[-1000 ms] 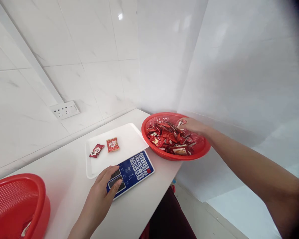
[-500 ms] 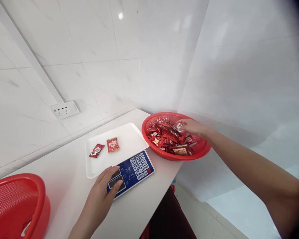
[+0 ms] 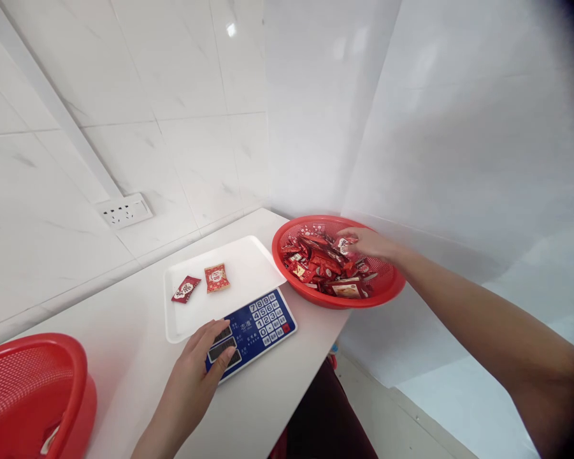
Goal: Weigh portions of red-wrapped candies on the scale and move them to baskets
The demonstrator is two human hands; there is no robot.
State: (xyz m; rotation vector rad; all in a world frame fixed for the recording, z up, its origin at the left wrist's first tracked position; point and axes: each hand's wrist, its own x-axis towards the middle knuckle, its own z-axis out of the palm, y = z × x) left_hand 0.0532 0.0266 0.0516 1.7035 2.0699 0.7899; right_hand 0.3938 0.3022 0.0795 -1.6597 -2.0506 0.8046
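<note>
My left hand (image 3: pixel 197 370) lies over the display end of a digital scale's blue keypad panel (image 3: pixel 255 331), its thumb and fingers apart. On the scale's white weighing tray (image 3: pixel 248 261) rest a dark red packet (image 3: pixel 186 289) with white lettering and a red-and-gold packet (image 3: pixel 217 278). My right hand (image 3: pixel 369 243) reaches into the right red basket (image 3: pixel 387 292), which holds a heap of small red packets. Between its fingertips is a red packet (image 3: pixel 343 245) with a white label, partly hidden by the fingers.
Another red basket (image 3: pixel 76 382) stands at the lower left, with a packet (image 3: pixel 50 440) partly showing inside. White tiled walls close in the white table (image 3: pixel 124 382) at the back and right. A power socket (image 3: pixel 124 211) sits on the wall.
The packet at my right fingertips has shifted very slightly in the basket. My left hand and the two packets on the tray stay where they were.
</note>
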